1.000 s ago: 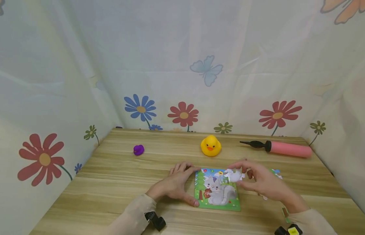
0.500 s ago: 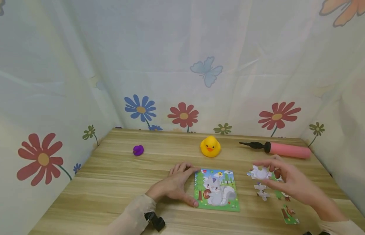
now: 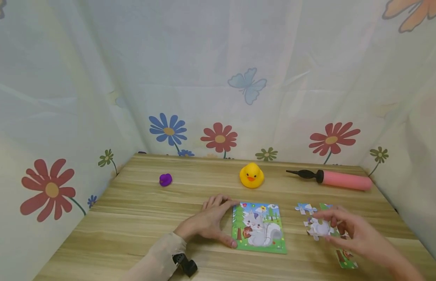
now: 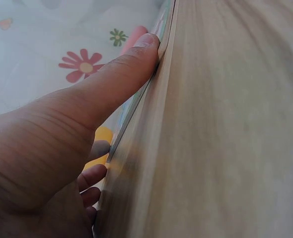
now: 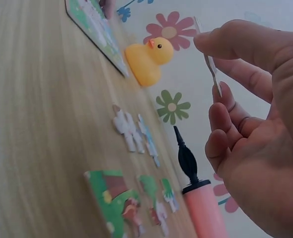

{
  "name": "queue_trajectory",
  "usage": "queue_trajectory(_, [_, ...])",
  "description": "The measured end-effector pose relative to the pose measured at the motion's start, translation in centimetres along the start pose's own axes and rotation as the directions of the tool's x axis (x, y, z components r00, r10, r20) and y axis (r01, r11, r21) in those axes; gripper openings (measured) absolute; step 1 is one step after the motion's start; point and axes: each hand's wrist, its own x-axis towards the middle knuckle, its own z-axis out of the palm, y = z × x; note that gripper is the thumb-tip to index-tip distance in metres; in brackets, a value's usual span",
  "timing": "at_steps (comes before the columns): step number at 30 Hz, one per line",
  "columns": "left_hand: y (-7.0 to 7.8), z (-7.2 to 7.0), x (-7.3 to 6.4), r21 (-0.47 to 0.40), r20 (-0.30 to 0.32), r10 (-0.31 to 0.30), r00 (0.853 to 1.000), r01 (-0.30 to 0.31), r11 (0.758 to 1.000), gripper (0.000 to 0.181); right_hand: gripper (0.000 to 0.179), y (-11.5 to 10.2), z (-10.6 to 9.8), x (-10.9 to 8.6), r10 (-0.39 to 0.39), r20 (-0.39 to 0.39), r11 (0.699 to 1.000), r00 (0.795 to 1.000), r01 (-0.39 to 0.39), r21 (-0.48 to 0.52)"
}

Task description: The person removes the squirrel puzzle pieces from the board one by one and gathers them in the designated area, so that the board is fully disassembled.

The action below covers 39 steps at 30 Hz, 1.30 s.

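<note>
The left hand (image 3: 211, 221) lies relaxed along the left edge of the squirrel puzzle board (image 3: 260, 234), thumb touching near its lower corner, a fingertip at the upper one. To the board's right, a little apart, loose puzzle pieces (image 3: 346, 259) rest on the wooden table (image 3: 133, 226). Above them, the held piece (image 3: 322, 228) sits pinched between thumb and fingers of the right hand (image 3: 356, 233), raised off the tabletop.

Head view: from high behind L fingers (image 3: 230, 203) & R fingers (image 3: 328, 213), facing fwd/down, farthest off. L wrist view: v. close, low along tabletop (image 4: 226, 124). R wrist view: close, tilted; shares yellow duck (image 5: 145, 64) beyond R fingers w/ head.
</note>
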Motion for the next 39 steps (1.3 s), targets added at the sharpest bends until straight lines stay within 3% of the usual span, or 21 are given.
queue_trajectory(6, [-0.1,0.0,0.1,0.003,-0.003,0.01,1.0,-0.01,1.0,0.124,0.047,1.3,0.5,-1.2,0.102,0.092,0.994,0.99,-0.105,0.021])
queue_trajectory(11, [-0.1,0.0,0.1,0.002,-0.014,0.02,1.0,-0.02,1.0,0.125,0.044,2.2,1.3,-2.0,0.08,0.164,0.991,0.983,-0.096,0.09])
queue_trajectory(15, [-0.1,0.0,0.0,0.002,-0.009,0.019,1.0,-0.019,1.0,0.124,0.042,2.6,1.5,-2.2,0.113,0.244,0.976,0.963,-0.154,0.156])
queue_trajectory(19, [-0.1,0.1,0.0,0.003,-0.004,0.02,1.0,-0.02,1.0,0.124,0.039,2.7,1.7,-2.3,0.154,0.304,0.973,0.94,-0.198,0.118])
queue_trajectory(25, [-0.1,0.0,0.1,0.003,-0.012,0.02,1.0,-0.02,1.0,0.124,0.038,2.6,1.9,-2.3,0.179,0.316,0.979,0.932,-0.2,0.036])
queue_trajectory(36, [-0.1,0.0,0.0,0.007,-0.014,0.027,1.0,-0.027,1.0,0.124,0.039,2.5,1.8,-2.4,0.231,0.336,0.965,0.913,-0.259,0.041])
queue_trajectory(39, [-0.2,0.0,0.0,0.013,-0.007,0.019,1.0,-0.019,1.0,0.124,0.039,2.4,1.9,-2.4,0.223,0.332,0.967,0.916,-0.251,0.042])
